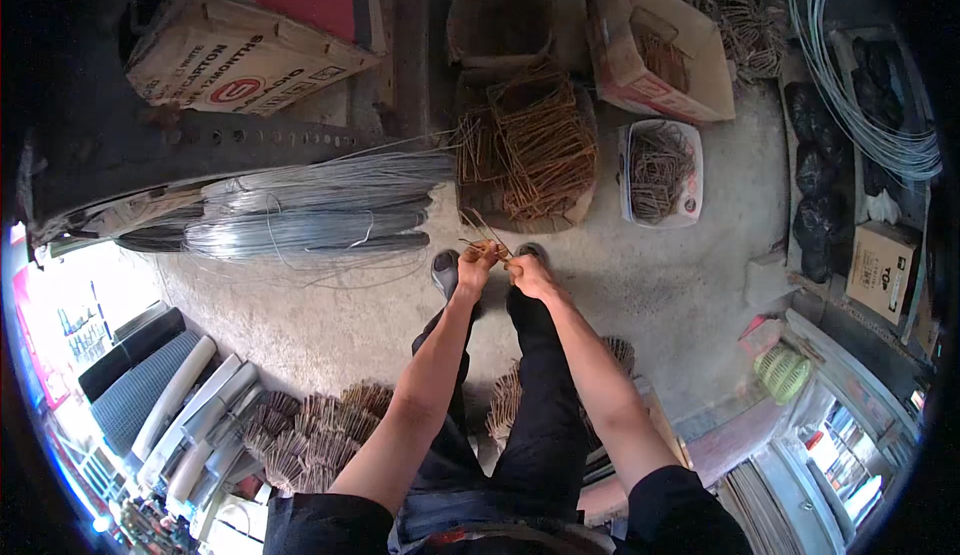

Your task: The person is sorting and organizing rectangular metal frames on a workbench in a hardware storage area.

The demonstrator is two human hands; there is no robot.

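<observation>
My left hand (476,264) and my right hand (529,273) are close together above my shoes, both closed around thin rusty steel rods (487,229). The rods poke up past my fingers and cross. Whether they are one bent piece or a few separate ones is hard to tell. Just beyond my hands, a pile of rusty bent steel stirrups (544,150) fills a low container (577,219). To its right, a white tub (699,180) holds more small bent steel pieces (658,172).
Bundles of grey steel wire (322,195) lie left of the stirrups. Behind stand an open cardboard box (705,82) and a round bin (454,33). A wire coil (862,112) hangs at right. Mesh rolls (150,382) and tied stirrup bundles (322,435) lie at lower left.
</observation>
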